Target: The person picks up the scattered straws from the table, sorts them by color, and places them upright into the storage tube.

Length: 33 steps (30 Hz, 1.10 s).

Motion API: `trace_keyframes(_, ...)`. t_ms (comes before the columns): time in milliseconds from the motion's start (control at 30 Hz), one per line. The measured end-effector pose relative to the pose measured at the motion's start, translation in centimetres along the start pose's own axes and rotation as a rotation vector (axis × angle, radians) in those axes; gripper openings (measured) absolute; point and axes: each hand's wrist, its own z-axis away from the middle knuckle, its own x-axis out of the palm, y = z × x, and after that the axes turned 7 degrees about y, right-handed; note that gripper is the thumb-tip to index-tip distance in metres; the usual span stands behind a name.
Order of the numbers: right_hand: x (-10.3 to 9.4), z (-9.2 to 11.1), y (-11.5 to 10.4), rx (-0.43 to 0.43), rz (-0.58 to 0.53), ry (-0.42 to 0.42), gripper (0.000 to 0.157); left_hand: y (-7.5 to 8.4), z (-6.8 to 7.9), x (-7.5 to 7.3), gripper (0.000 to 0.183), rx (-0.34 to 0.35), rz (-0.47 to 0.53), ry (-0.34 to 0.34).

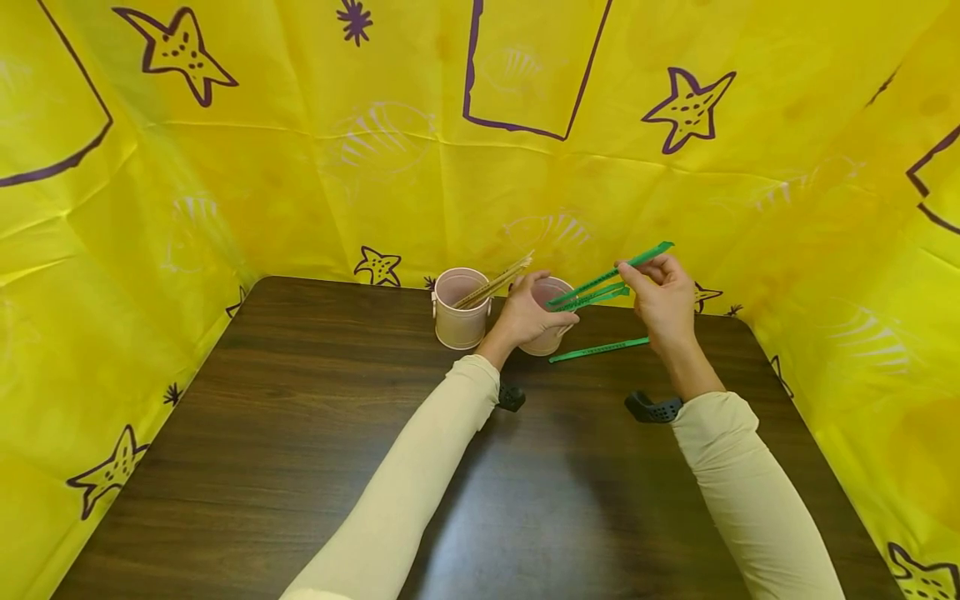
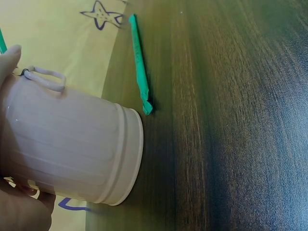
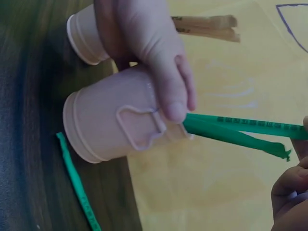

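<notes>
My left hand grips the right-hand pale pink bucket around its rim, thumb on the near side. My right hand pinches the upper end of a green paper-wrapped straw, whose lower end slants into that bucket. More green wrapped straws lean out of the same bucket below the held one. On the table in front of it lies another green wrapped straw. A wire handle hangs at the bucket's side. Its inside bottom is hidden.
A second pink bucket stands close on the left, with several brown wrapped straws leaning out toward the right. Both stand near the back edge of the dark wooden table. A yellow patterned cloth hangs around the back and sides.
</notes>
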Motion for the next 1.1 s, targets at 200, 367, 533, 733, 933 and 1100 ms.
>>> trace_keyframes(200, 0.2, 0.2, 0.3, 0.018, 0.040, -0.028, 0.013, 0.1, -0.2, 0.1, 0.098, -0.001, -0.005, 0.003)
trace_keyframes(367, 0.3, 0.3, 0.2, 0.037, 0.048, -0.041, 0.020, 0.1, -0.2, 0.1, 0.097, -0.007, -0.006, 0.000)
trace_keyframes(533, -0.3, 0.6, -0.3, 0.045, 0.067, -0.029, 0.023, 0.0, -0.2, 0.1, 0.097, -0.009, -0.009, -0.002)
trace_keyframes(733, -1.8, 0.8, 0.0, 0.039, 0.052, 0.024, 0.018, 0.1, -0.2, 0.1, 0.097, -0.010, -0.012, -0.006)
trace_keyframes(933, -3.5, 1.2, 2.1, 0.094, 0.121, 0.063, 0.019, 0.1, -0.1, 0.0, 0.097, -0.006, -0.006, -0.007)
trace_keyframes(1100, -4.3, 1.9, 4.7, 0.161, 0.364, -0.038, 0.025, 0.0, 0.0, 0.1, 0.098, -0.012, -0.006, -0.001)
